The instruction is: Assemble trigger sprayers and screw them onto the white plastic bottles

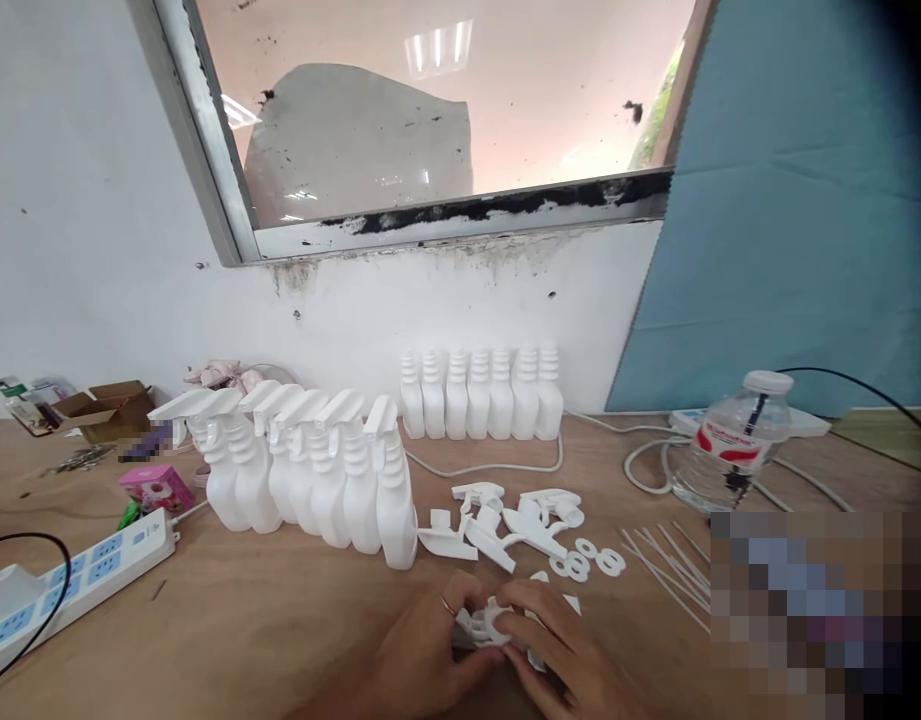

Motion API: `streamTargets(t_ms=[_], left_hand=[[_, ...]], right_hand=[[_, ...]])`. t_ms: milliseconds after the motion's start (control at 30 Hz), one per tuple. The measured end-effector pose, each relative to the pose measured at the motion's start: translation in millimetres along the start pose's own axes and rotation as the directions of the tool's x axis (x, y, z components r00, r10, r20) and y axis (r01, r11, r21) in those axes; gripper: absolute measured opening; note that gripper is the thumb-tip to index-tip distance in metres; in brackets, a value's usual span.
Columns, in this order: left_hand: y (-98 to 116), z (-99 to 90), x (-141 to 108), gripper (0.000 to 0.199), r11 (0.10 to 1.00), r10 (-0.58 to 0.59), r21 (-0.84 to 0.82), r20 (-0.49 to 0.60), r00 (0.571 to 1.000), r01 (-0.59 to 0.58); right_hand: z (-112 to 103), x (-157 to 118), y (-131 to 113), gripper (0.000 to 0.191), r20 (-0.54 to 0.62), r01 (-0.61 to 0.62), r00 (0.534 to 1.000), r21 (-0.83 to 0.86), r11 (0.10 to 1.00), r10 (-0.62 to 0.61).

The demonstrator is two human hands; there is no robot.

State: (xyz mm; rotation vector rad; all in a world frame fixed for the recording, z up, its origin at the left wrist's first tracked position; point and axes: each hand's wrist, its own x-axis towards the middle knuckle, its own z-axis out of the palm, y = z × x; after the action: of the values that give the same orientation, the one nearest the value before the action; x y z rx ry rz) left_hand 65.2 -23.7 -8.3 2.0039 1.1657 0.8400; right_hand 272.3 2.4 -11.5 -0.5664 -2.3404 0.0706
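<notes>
Near the table's front edge, my left hand (436, 640) is closed around a white trigger spray head (471, 628), its thumb and fingers gripping the side. The fingers of my right hand (561, 640) press on a round white part of the same spray head, and they partly hide it. Just beyond my hands lie several loose white spray heads (490, 540). Several flat white rings (578, 566) are beside them, and thin white tubes (666, 565) lie farther right. To the left stand several white spray bottles (396, 500) with heads on top.
Several headless white bottles (479, 395) stand along the wall. A clear plastic jug (737, 445) is at the right, near a looping cable (490, 472). A power strip (85, 585), a pink box (158, 490) and a cardboard box (109, 412) are at the left.
</notes>
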Motion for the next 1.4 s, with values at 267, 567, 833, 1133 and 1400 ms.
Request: streamTargets(t_ms=[267,567,833,1133,1400], left_hand=[[11.8,-5.3,0.8,0.028,0.981,0.180,0.065,0.073,0.981,-0.185],[4.9,-0.9,0.3,0.030,0.967,0.191,0.158,0.064,0.980,-0.199],[2.2,0.1,0.9,0.034,0.957,0.226,0.173,0.059,0.972,-0.233],[-11.4,6.4,3.5,0.033,0.927,0.285,0.243,0.038,0.958,-0.286],[-7.6,5.5,3.4,0.019,0.894,0.320,0.321,0.035,0.947,-0.314]], right_hand=[[2.5,-2.3,-0.1,0.035,-0.028,-0.050,0.998,-0.006,0.999,0.050],[-2.5,0.3,1.1,0.030,0.044,-0.050,0.998,0.054,0.997,0.048],[-2.6,2.2,1.9,0.038,0.021,-0.012,1.000,0.023,1.000,0.012],[-6.8,5.1,2.3,0.022,0.051,-0.035,0.998,0.043,0.998,0.033],[-5.6,3.3,4.8,0.029,0.010,-0.020,1.000,0.023,1.000,0.020]])
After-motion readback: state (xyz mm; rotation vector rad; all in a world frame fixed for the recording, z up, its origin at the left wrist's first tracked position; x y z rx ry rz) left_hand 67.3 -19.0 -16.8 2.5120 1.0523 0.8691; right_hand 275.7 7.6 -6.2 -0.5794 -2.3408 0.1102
